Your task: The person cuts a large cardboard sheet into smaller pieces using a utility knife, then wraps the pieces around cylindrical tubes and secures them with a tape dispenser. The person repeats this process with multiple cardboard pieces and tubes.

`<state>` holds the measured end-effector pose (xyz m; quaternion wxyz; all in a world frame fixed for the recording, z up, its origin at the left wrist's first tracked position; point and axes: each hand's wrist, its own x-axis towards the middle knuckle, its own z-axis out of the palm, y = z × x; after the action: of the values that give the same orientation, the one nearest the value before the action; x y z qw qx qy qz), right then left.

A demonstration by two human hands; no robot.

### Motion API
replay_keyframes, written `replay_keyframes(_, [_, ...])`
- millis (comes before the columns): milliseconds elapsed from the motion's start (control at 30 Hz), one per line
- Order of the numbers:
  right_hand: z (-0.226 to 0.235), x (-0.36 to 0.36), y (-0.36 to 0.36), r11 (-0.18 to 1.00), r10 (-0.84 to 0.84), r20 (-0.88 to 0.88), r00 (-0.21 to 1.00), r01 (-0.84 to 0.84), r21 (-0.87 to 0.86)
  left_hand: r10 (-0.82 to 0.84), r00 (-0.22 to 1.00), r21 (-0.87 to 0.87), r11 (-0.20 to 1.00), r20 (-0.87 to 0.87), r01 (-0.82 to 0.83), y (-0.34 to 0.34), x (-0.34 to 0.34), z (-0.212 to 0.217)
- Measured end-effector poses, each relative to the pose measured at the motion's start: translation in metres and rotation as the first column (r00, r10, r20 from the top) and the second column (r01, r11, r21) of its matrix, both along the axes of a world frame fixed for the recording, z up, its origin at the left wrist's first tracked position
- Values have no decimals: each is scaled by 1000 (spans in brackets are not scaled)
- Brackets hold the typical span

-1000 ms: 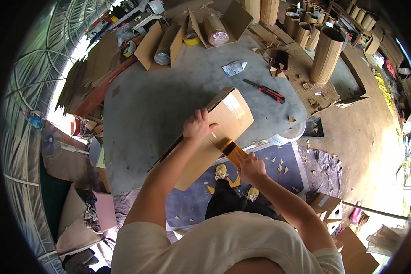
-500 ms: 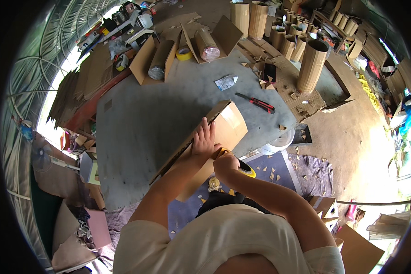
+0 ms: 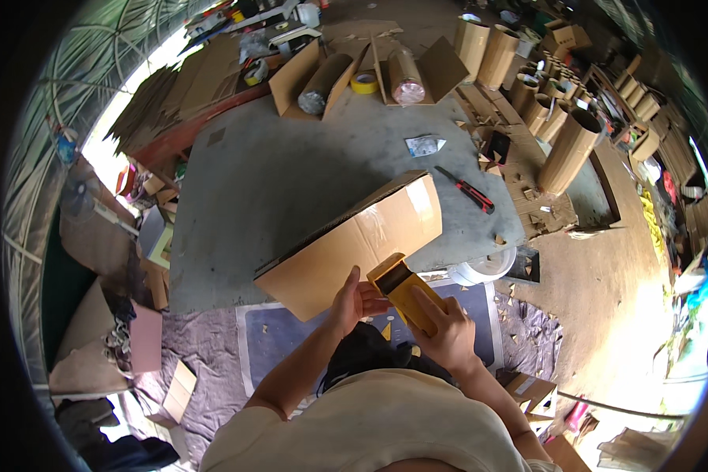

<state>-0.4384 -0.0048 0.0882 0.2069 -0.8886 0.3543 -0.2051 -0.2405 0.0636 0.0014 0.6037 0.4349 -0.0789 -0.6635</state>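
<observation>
My right hand (image 3: pixel 448 337) is wrapped round a yellow tape dispenser (image 3: pixel 403 293), held over the front edge of the table. Just left of it, my left hand (image 3: pixel 354 301) is open, thumb up and fingers apart, close to the lower edge of a cardboard box (image 3: pixel 346 252). The long brown box lies aslant on the grey table (image 3: pixel 236 197), its near side overhanging the front edge. Clear tape shines across its side and near its right end. A red and black utility knife (image 3: pixel 472 193) lies right of the box, blade out.
At the back stand two open cartons (image 3: pixel 295 82) with wrapped rolls, and a yellow tape roll (image 3: pixel 364 83) between them. Cardboard tubes (image 3: pixel 570 151) stand at the right. A small plastic packet (image 3: pixel 425 145) lies behind the knife. Below the table's edge is a white bucket (image 3: pixel 484 267).
My left hand has come off the box and moved down toward me. My right hand has drawn the dispenser back from the box, turning it. More of the box's side now shows.
</observation>
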Motion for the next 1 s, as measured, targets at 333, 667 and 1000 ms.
replay_keyframes(333, [10,70,29,983,157,209,965,-131,-131,48,965,129,988,259,-84,16,85,74])
replay_keyframes(667, [18,111,49,998,48,-2,999,-48,-42,-77,723,63,997,686,47,-22,202,71])
replay_keyframes(1000, [24,150,44,996,-27,-122,992,16,-84,-120,660,79,993,741,91,-49,224,41])
